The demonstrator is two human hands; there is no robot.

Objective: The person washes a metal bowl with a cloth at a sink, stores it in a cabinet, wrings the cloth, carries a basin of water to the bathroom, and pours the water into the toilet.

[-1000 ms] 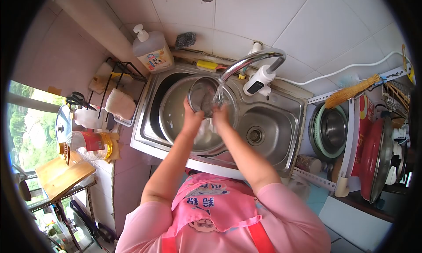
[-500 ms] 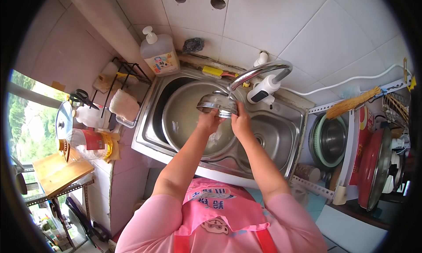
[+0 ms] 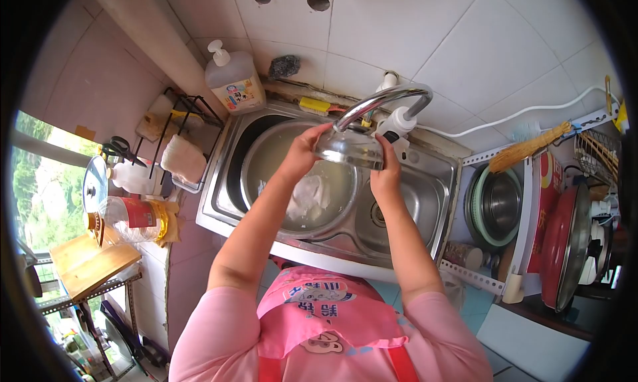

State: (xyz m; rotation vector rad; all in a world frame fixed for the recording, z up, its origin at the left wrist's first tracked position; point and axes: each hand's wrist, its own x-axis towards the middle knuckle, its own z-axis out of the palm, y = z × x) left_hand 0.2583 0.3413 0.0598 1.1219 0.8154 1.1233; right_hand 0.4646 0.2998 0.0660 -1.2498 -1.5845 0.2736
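Both my hands hold a shiny stainless steel bowl (image 3: 349, 148) under the tip of the curved chrome faucet (image 3: 382, 101). My left hand (image 3: 304, 151) grips its left side, and my right hand (image 3: 387, 166) has its right side, the fingers partly hidden. Below is a large round metal basin (image 3: 251, 199) of cloudy water, set in the left sink bowl. A pale, crumpled cloth-like thing (image 3: 309, 199) lies in that water.
The smaller sink bowl (image 3: 415, 209) with its drain is on the right. Behind the sink stand a soap pump bottle (image 3: 236, 83) and a yellow-headed brush (image 3: 314, 105). A wire rack (image 3: 193, 113) is at left; stacked basins (image 3: 502, 209) and a straw brush (image 3: 531, 148) are at right.
My left hand has moved from beneath the bowl up to its left side. The bowl has tilted and shifted slightly nearer the faucet, uncovering the pale thing in the basin.
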